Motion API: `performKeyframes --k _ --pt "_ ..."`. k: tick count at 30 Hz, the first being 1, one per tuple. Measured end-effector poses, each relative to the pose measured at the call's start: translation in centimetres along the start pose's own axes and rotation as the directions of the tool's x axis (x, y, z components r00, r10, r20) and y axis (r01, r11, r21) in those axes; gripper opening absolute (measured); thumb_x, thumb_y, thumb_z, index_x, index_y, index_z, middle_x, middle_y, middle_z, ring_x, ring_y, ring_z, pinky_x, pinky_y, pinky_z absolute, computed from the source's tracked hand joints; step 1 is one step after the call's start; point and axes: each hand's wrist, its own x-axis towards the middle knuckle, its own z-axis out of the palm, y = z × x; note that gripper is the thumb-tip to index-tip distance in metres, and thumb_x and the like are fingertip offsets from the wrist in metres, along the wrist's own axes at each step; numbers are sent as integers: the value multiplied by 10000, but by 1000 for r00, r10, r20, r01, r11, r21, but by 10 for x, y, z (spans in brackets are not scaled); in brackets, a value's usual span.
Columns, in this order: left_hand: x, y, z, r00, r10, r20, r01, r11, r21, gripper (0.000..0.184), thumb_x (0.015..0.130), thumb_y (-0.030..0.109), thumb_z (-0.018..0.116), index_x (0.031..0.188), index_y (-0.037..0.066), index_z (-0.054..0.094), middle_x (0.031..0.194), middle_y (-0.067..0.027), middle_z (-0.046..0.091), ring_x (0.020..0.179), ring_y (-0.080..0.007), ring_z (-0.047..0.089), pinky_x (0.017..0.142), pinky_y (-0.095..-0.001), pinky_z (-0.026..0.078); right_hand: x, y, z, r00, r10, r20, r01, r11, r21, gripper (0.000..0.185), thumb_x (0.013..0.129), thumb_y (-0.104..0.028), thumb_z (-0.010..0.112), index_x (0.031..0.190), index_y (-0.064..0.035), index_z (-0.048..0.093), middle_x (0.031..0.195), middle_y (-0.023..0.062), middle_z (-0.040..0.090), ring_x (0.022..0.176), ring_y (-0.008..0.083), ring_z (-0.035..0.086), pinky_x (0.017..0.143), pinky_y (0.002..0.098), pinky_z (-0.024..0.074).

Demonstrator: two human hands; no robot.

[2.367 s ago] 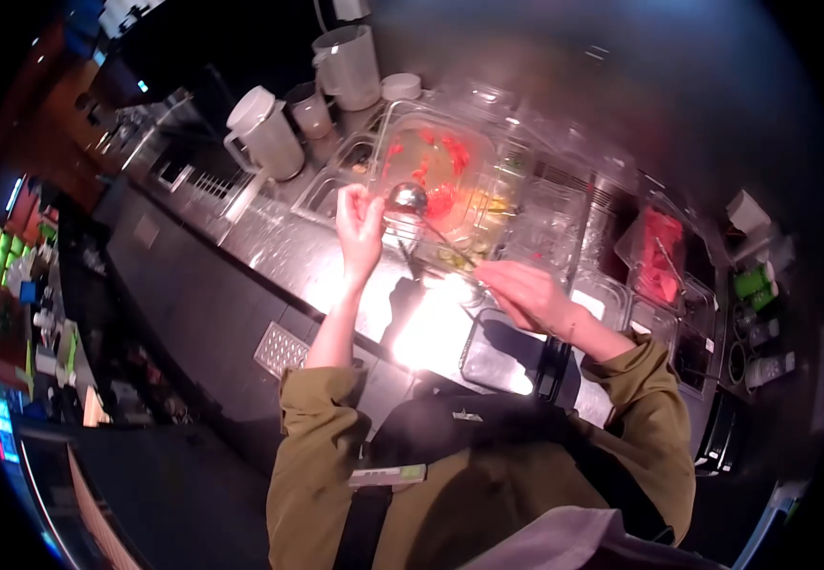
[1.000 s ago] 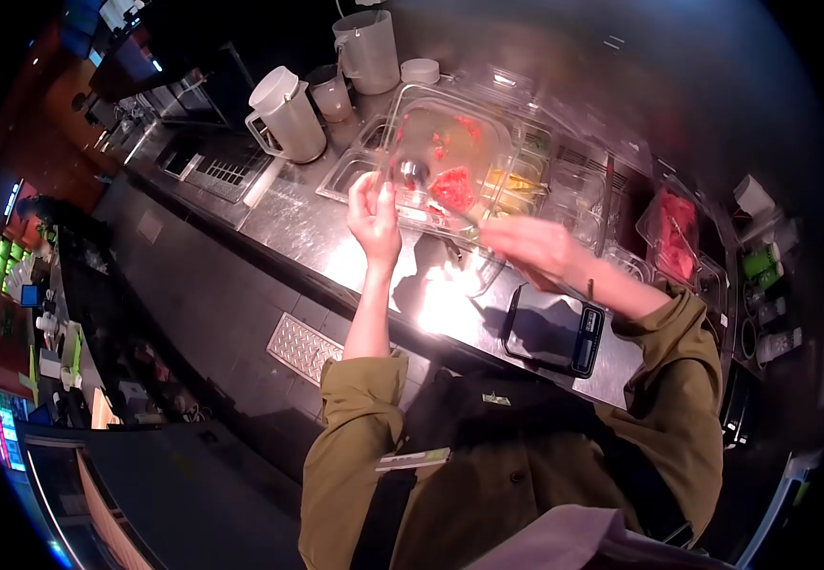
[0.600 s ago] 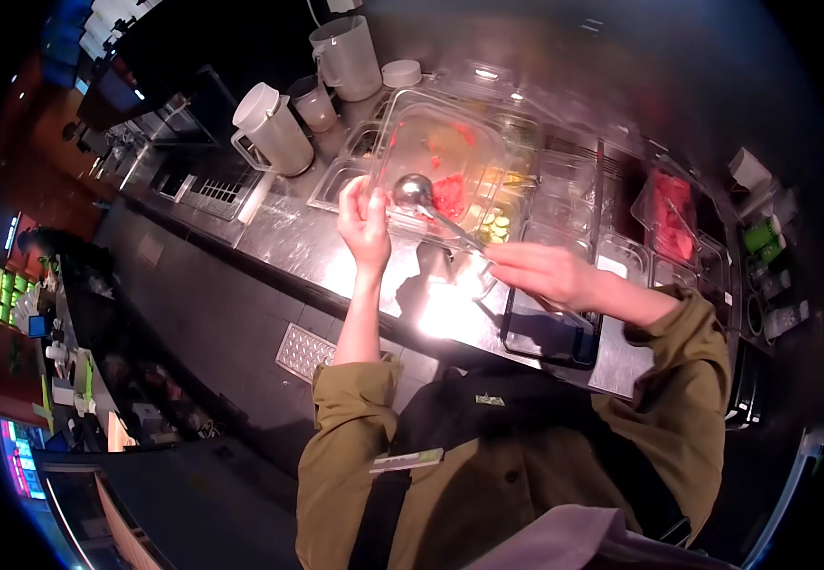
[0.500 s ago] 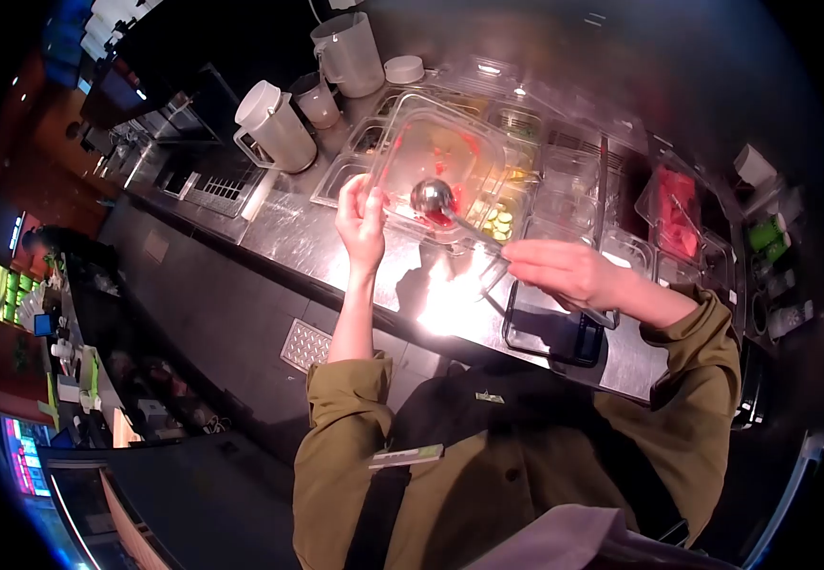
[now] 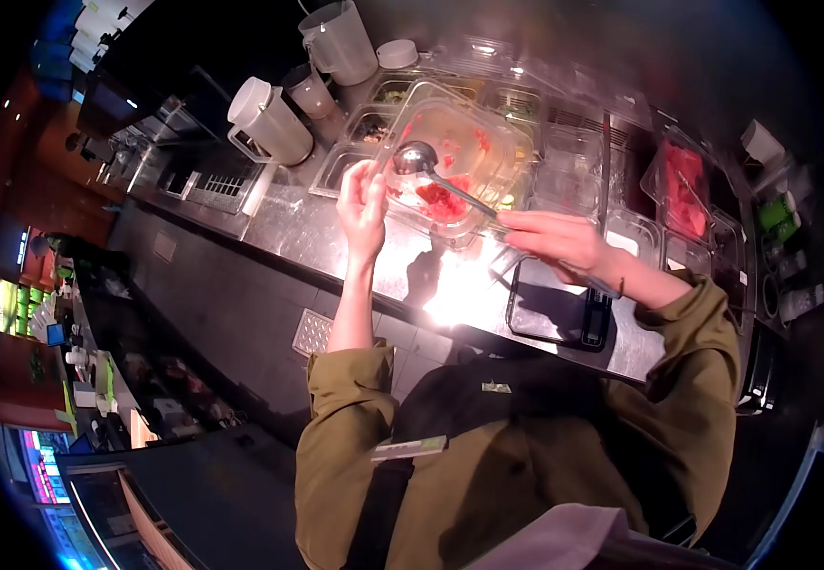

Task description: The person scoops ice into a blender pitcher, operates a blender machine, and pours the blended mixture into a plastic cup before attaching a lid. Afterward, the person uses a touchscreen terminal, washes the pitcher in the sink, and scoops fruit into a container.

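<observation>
My left hand [image 5: 362, 207] grips the near left edge of a clear plastic container [image 5: 499, 142], which is tilted toward me above the row of food pans. Red pieces of food [image 5: 445, 199] lie in its lower part, and smaller red bits cling to its inside. My right hand [image 5: 564, 245] is closed round the handle of a metal ladle [image 5: 415, 158]. The ladle's round bowl is over the container's left side, close to my left fingers. Below my right hand, a flat black kitchen scale [image 5: 547, 302] rests on the steel counter.
Measuring jugs [image 5: 340, 43] and a white round lid [image 5: 397, 54] stand at the back left. Several pans of ingredients sit behind the container. To the right is a clear bin of red food [image 5: 683, 195]. The steel counter's front edge [image 5: 336, 271] runs before me.
The ladle's bowl has moved up and left, away from the red pieces, which now show more fully. My left hand still grips the container.
</observation>
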Motion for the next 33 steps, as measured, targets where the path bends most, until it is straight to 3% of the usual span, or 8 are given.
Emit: performKeyframes --k 3,7,18,21,22,26,29,33 --pt "5 -6 -3 996 89 -25 -86 991 103 218 858 104 551 1060 31 514 662 78 436 504 14 324 434 -146 234 -6 4 -2 981 -69 180 65 998 27 197 778 -14 545 962 44 584 1098 213 554 998 326 564 835 360 481" --pt "1 -1 -15 1000 -31 5 31 997 66 233 853 107 553 1049 -5 500 800 24 521 598 -9 390 503 -146 306 -14 0 -40 908 -69 413 35 995 89 268 797 -39 490 1054 23 538 1177 194 499 1068 331 510 886 361 444" --pt "-1 10 2 998 -55 43 39 949 313 227 838 78 556 1032 -30 511 824 -33 555 717 -63 487 640 -199 400 -7 16 -51 875 -94 475 207 960 -191 291 742 -71 531 1008 46 548 1117 209 533 1046 318 534 825 350 498" --pt "1 11 18 993 55 104 -88 934 347 230 823 77 562 1018 -37 517 849 -82 587 790 -120 551 699 -238 432 5 9 -41 790 75 608 163 931 -327 268 709 -88 537 930 61 570 1113 220 523 1076 316 512 790 335 513" --pt "4 9 26 983 132 124 -168 924 344 232 817 77 565 1013 -38 521 855 -99 596 813 -142 569 716 -253 439 4 11 -31 707 76 703 300 868 -396 229 699 -102 525 834 76 577 1082 223 534 1093 306 496 713 316 531" --pt "11 -4 54 969 170 179 -232 876 423 232 788 83 575 992 -21 536 841 -137 593 782 -203 595 695 -281 450 24 7 -21 468 231 853 221 904 -366 163 670 -53 571 793 54 580 994 217 580 919 318 579 629 322 520" --pt "3 0 66 994 11 107 -60 883 465 230 780 88 579 982 -11 534 799 -133 592 657 -189 567 604 -290 443 35 15 -52 849 40 527 17 995 -102 158 689 -67 550 817 24 572 826 195 591 702 304 606 572 361 505" --pt "-16 -29 74 999 39 -13 -35 976 214 220 804 94 563 993 -6 513 671 -42 498 551 -101 430 515 -240 363 11 5 -59 927 173 334 -100 969 -225 209 730 -12 554 937 19 558 1023 207 577 886 337 595 731 367 516"
